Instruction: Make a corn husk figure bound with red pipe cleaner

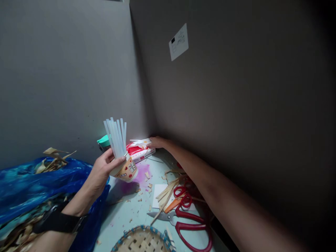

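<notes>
My left hand (105,166) is closed around a patterned paper cup (127,171), raised over the table and slightly tilted. Several translucent glue sticks (118,136) stand up out of the cup. At the back corner, my right hand (157,142) reaches to a white printed item (145,142) on top of a red and white box (139,154). Its fingers are curled at that item's edge, and what exactly they grip is too small to tell. Behind the cup shows a turquoise lid (104,141), partly hidden.
Red-handled scissors (193,227) lie at the front right beside smaller red scissors (186,200) and dry husk strips (169,190). A woven basket (143,239) sits at the near edge. A blue plastic bag (52,182) with husks fills the left. Grey partitions (231,98) rise behind and right.
</notes>
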`<move>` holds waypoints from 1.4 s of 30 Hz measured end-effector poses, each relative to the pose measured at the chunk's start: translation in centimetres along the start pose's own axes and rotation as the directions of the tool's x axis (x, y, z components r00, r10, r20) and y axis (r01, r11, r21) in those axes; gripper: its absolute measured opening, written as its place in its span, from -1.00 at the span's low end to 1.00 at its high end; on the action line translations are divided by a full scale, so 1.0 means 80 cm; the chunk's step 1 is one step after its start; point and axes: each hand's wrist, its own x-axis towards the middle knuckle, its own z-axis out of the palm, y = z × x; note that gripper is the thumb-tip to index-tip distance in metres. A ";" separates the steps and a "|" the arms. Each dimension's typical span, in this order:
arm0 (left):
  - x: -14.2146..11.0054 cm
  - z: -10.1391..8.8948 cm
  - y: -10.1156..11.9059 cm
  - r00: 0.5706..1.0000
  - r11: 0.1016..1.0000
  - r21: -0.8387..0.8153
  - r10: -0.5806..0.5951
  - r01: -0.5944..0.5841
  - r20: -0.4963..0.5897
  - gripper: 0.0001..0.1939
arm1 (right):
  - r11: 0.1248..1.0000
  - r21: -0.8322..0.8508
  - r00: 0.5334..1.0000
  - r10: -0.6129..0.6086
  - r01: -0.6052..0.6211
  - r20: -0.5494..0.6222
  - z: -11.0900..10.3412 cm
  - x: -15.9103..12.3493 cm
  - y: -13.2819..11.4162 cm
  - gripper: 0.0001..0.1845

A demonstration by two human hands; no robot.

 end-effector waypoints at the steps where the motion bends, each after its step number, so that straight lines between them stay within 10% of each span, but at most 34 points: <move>1: 0.000 0.001 -0.001 1.000 1.000 -0.003 -0.003 0.003 0.003 -0.44 | 1.000 -0.027 0.998 0.008 -0.006 0.070 -0.004 -0.001 0.001 -0.56; 14: -0.002 -0.012 -0.018 1.000 0.999 -0.047 0.000 0.000 -0.002 -0.43 | 0.984 -0.083 0.931 -0.123 0.161 0.342 -0.035 -0.031 -0.002 -0.30; 20: 0.008 -0.008 -0.023 1.000 0.999 -0.045 0.023 -0.024 -0.014 -0.40 | 0.975 -0.114 0.954 -0.156 0.191 0.256 -0.034 -0.047 -0.004 -0.75; 36: 0.020 0.012 -0.033 0.998 0.989 -0.136 0.057 -0.056 0.005 -0.45 | 0.991 -0.127 0.985 0.062 -0.042 0.160 -0.059 -0.066 -0.038 -0.81; 42: 0.027 0.018 -0.037 0.998 0.977 -0.204 0.056 -0.056 -0.008 -0.47 | 0.993 0.026 0.992 0.117 -0.115 -0.056 -0.093 -0.116 -0.050 -0.85</move>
